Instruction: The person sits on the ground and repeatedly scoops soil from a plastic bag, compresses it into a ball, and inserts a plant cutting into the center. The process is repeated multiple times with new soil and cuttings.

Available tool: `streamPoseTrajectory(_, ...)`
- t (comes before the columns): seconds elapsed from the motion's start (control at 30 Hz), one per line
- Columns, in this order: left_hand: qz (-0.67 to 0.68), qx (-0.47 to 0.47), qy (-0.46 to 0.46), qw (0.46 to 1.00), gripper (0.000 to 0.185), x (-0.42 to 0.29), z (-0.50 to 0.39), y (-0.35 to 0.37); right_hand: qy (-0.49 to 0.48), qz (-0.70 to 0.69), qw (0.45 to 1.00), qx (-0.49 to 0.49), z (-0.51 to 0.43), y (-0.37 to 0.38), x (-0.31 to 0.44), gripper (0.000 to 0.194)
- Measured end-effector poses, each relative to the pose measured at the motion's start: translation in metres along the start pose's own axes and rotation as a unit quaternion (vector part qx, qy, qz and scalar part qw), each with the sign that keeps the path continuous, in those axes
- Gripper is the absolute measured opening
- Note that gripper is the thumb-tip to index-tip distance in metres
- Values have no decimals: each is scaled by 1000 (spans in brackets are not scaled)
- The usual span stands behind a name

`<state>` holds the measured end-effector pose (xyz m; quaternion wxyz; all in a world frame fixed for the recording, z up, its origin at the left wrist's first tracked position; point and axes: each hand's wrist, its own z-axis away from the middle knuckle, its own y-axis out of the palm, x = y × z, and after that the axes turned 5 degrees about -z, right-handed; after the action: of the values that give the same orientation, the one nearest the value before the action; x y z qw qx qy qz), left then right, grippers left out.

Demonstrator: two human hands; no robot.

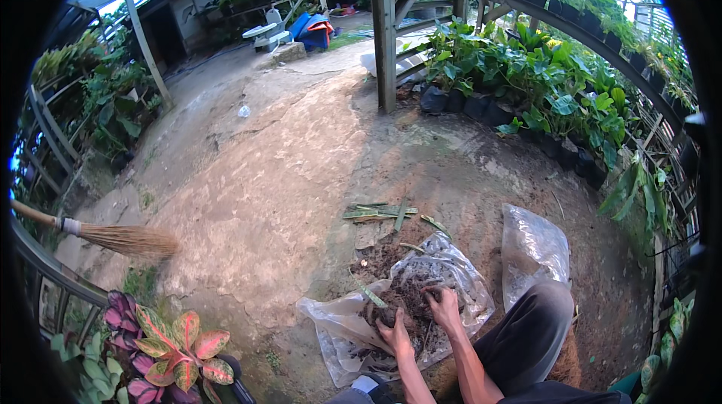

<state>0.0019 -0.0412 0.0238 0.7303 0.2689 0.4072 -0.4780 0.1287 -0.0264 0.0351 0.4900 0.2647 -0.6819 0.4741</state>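
A clear plastic sheet or bag (333,342) lies spread on the ground before me, with dark soil and fibrous roots (418,332) heaped on it. My left hand (397,334) grips the near side of a root-and-soil clump (379,311), thumb up and fingers around it. To its right, my right hand (443,303) has its fingers curled down into the loose matter; whether they pinch anything is hidden. A long green-and-pale leaf piece (369,291) rests across the clump's left side. Cut leaf strips (379,212) lie just beyond the sheet.
A second clear plastic bag (535,252) lies right of the sheet, beside my bent knee (536,330). At the left is a straw broom (124,237). A red-leaved potted plant (183,347) stands near left. Bagged plants (530,82) line the right behind a wooden post (383,37).
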Motion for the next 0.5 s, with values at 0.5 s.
streamPoseTrajectory(0.5, 38, 35, 12, 999, 97, -8, 2, -6, 60, -41, 997, 2, -2, 3, 18, 20)
